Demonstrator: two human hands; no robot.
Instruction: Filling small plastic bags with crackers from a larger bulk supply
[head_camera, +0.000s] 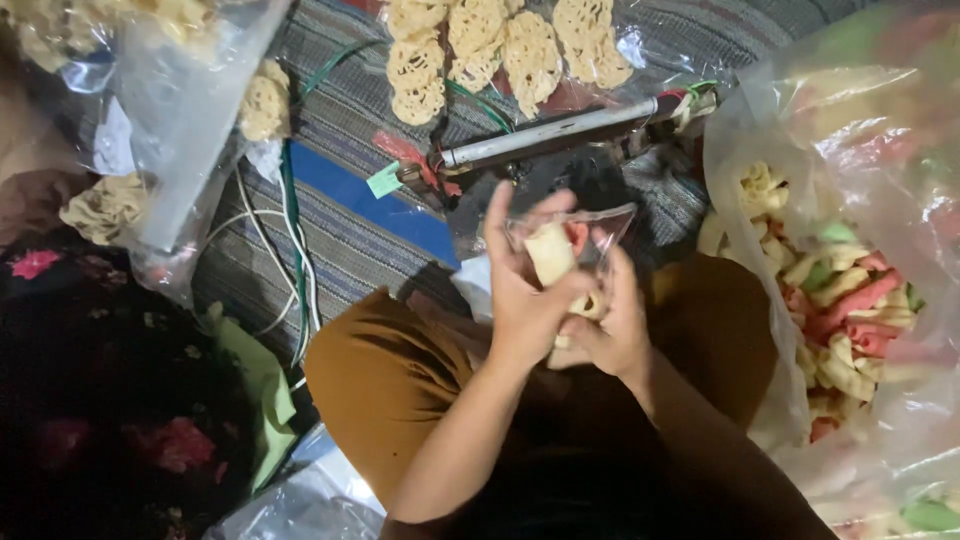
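Note:
Both my hands hold a small clear plastic bag (590, 232) with a few pale and reddish crackers (550, 252) in it, above my lap. My left hand (522, 290) grips the bag from the left, fingers pointing up along its side. My right hand (612, 330) cups it from below and the right. I sit cross-legged in brown trousers (385, 375) on a striped mat (345, 240).
A large clear bag of yellow, red and green stick crackers (840, 300) stands at the right. Round lacy crackers (500, 45) lie in plastic at the top. A metal bar-shaped sealer (550, 135) lies just beyond my hands. Cables (295, 260) and another cracker bag (170, 90) are left.

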